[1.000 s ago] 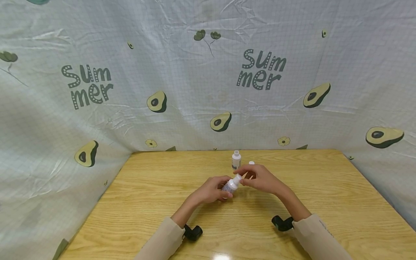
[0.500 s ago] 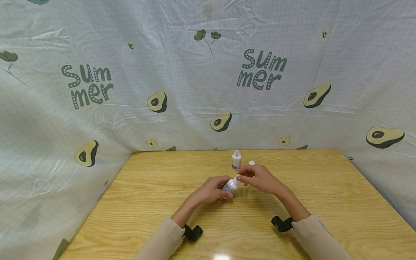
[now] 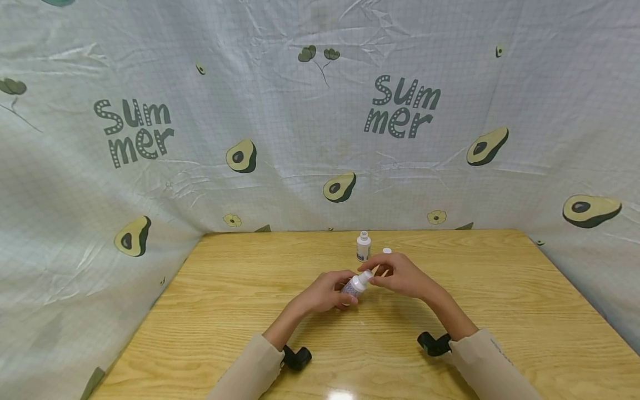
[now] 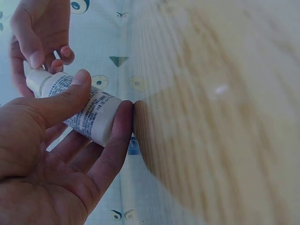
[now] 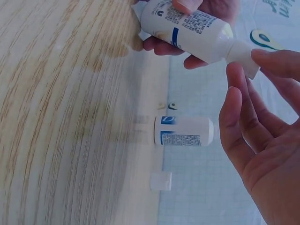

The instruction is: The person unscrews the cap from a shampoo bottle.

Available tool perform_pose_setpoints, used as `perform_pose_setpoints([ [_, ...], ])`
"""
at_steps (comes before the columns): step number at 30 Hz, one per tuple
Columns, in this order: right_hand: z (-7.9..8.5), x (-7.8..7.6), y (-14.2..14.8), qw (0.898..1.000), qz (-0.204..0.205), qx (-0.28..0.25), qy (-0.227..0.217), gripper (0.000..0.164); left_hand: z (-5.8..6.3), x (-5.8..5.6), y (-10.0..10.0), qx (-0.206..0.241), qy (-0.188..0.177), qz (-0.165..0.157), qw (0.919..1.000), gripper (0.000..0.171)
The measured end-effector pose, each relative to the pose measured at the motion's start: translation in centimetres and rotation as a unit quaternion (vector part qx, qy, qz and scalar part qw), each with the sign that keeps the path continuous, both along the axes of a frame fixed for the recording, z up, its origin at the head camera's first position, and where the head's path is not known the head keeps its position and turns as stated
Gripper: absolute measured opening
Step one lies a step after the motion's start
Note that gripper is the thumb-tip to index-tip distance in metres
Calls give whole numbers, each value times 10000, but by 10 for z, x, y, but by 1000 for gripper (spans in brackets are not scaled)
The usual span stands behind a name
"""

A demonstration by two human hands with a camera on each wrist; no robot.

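My left hand (image 3: 327,291) grips a white bottle (image 4: 105,110) with a printed label, its thumb across the label and its fingers behind. The bottle leans, with its capped end pointing up toward my right hand (image 3: 402,276). Thumb and fingers of the right hand pinch the white cap (image 5: 243,56) seated on the bottle's neck. Beyond both hands, a second white bottle (image 3: 363,249) with a blue-marked label stands upright, its threaded neck bare. A loose white cap (image 5: 161,181) lies on the table beside it, partly hidden behind the right hand in the head view.
The wooden table (image 3: 225,311) reaches back to a pale curtain (image 3: 280,111) printed with avocados. A black camera mount (image 3: 297,358) sits on the left wrist, and a similar black mount (image 3: 434,344) on the right.
Half a second ago the right thumb had swung forward over the cap; now the fingers have turned back to about their earlier position around it. The left hand and bottle stay in place.
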State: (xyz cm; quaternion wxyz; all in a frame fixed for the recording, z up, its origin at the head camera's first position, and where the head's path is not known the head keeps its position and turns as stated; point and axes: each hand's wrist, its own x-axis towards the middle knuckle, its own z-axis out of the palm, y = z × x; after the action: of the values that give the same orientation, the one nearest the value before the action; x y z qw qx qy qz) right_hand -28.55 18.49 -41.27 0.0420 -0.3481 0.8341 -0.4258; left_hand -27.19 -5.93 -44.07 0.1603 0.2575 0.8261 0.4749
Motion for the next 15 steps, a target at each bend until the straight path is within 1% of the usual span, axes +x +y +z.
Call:
perform_pose_setpoints([
  [4, 0, 1, -1, 9999, -91, -12, 49, 35, 0, 0, 0, 10, -5, -2, 10000, 38],
  [6, 1, 2, -2, 9996, -273, 37, 48, 36, -1, 0, 0, 28, -3, -6, 10000, 37],
  [11, 1, 3, -5, 9966, -777, 224, -120, 28, -1, -1, 0, 29, 3, 16, 10000, 38],
  [15, 2, 3, -5, 9958, -853, 286, -140, 21, -1, -1, 0, 24, -14, 35, 10000, 39],
])
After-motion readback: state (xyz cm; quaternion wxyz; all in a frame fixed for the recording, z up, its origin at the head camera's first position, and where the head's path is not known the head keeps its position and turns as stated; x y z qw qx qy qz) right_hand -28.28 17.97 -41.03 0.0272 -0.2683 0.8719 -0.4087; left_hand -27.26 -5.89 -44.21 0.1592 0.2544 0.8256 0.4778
